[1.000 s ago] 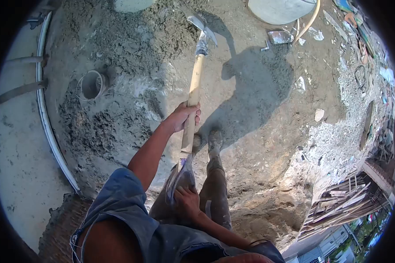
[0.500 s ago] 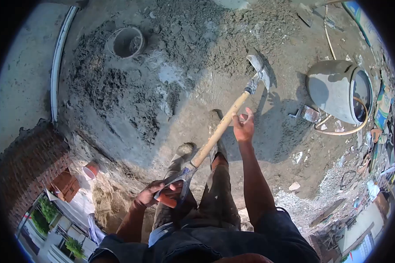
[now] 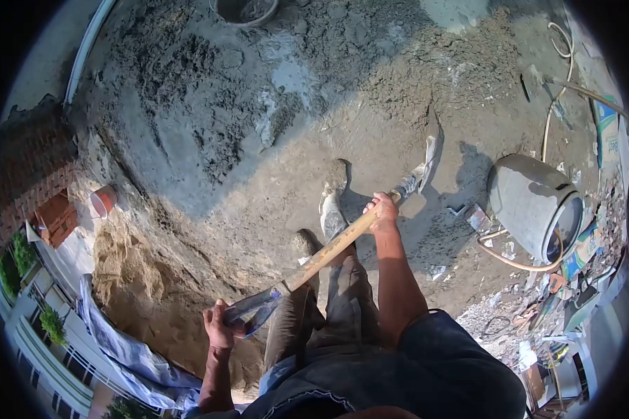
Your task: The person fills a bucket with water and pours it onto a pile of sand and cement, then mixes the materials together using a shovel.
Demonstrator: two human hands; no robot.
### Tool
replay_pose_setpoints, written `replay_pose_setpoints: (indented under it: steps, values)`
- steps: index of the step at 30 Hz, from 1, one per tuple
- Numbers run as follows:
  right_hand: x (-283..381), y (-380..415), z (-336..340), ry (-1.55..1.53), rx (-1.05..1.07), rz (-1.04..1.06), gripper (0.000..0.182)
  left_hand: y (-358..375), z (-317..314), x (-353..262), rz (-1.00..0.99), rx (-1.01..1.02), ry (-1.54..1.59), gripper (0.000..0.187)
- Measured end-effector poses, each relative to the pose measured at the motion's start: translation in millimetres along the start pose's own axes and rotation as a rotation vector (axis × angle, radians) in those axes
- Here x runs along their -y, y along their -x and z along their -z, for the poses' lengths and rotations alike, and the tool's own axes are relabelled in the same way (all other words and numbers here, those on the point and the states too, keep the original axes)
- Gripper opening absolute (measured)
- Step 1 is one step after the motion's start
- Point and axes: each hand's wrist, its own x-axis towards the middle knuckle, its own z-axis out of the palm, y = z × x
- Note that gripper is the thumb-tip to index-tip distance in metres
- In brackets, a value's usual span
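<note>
A shovel [image 3: 332, 253] with a pale wooden shaft slants across the front of my body. My left hand [image 3: 220, 327] is closed on its D-shaped handle at the lower left. Further up, my right hand [image 3: 382, 211] wraps round the shaft close to the metal blade [image 3: 427, 162], which is seen nearly edge-on over the bare ground. Both legs show beneath the shaft, one muddy boot [image 3: 334, 188] set ahead of the other. Wet grey mortar [image 3: 210, 105] lies spread on the ground ahead, to the left.
At the right, a grey drum [image 3: 528, 202] lies tipped with a hose [image 3: 514, 264] running into it. A dark bucket [image 3: 246, 12] stands at the top edge. On the left are a small red bucket [image 3: 103, 201], bricks [image 3: 56, 220], sand [image 3: 143, 276] and a tarp [image 3: 129, 356].
My right hand, open beside the shaft before, now grips it near the blade. The shovel lies at a flatter slant, and the view has turned, with the mortar and bucket higher up.
</note>
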Motion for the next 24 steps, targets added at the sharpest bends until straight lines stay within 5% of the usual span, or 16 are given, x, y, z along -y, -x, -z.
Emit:
replay_pose_setpoints:
  steps: [1,3,5,7,9,11,12,13,15,16,19,23,24]
  values:
    - [0,0,-5,0.065,-0.040,-0.015,0.022,26,-12,-46,0.350,0.190,0.090,0.046]
    - [-7,15,2,0.067,0.085,0.026,0.020,33,20,-11,0.485,0.309,0.219,0.050]
    - [-25,45,31,0.079,0.179,0.045,0.018,41,52,36,0.461,0.215,0.337,0.050]
    - [-44,67,37,-0.021,0.507,0.055,0.015,37,93,93,0.348,0.497,0.553,0.045]
    - [-57,105,43,0.036,0.590,0.074,0.013,54,97,139,0.299,0.252,0.565,0.049]
    - [-73,116,42,-0.064,1.104,-0.084,0.013,71,131,165,0.801,0.432,0.651,0.055]
    - [-82,112,40,-0.092,1.302,-0.172,0.011,81,135,184,0.850,0.475,0.549,0.063]
    - [-90,116,31,-0.075,1.309,-0.172,0.011,80,137,212,1.096,0.554,0.593,0.068]
    - [-111,126,7,0.164,0.973,-0.122,0.013,88,135,262,1.171,0.471,0.934,0.069]
    - [-121,117,-10,0.266,0.808,-0.073,0.016,98,111,213,1.084,0.271,0.720,0.064]
    - [-188,51,-53,0.691,0.377,0.152,0.029,122,85,236,0.809,-0.043,0.792,0.054]
    - [-287,10,21,0.860,0.306,-0.187,0.028,200,117,277,0.793,-0.400,0.643,0.040]
    - [-305,13,56,0.924,0.263,-0.302,0.027,229,130,277,0.933,-0.519,0.610,0.038]
